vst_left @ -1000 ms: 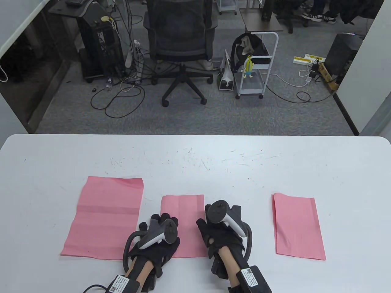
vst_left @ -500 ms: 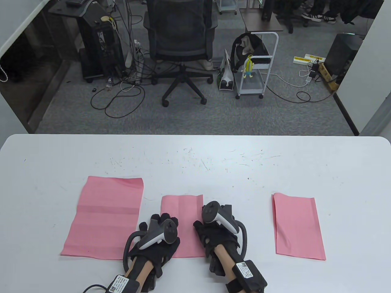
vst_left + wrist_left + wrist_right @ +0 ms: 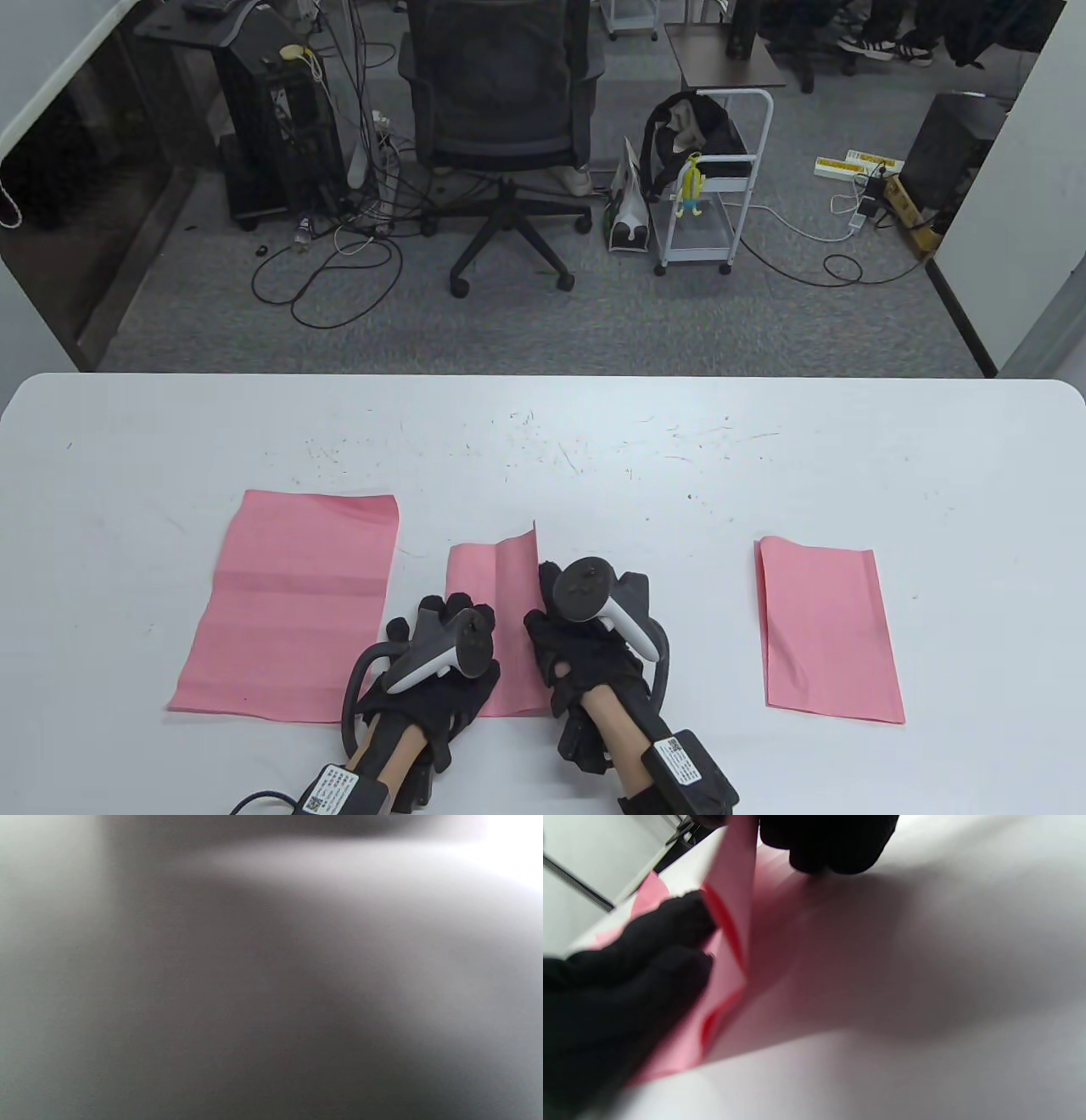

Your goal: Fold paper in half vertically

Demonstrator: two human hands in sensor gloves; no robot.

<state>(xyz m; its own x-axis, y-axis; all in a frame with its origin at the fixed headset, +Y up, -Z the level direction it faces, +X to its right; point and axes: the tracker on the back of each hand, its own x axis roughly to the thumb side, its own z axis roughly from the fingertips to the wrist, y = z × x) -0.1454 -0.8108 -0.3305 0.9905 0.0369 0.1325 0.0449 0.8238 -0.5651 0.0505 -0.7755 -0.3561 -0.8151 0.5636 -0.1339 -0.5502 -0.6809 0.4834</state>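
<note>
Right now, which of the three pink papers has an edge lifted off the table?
The middle paper: the right hand lifts its right edge; the others lie flat.

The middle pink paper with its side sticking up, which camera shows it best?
The table view. There the whole middle pink paper shows, its right edge lifted by the right hand while the left hand rests on it. The right wrist view shows only the raised edge close up, blurry. The left wrist view is just a grey blur.

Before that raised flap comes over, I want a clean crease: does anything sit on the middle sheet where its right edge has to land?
Yes. The left hand rests on the lower left part of the middle paper, in the flap's path. The right hand lifts the right edge.
</note>
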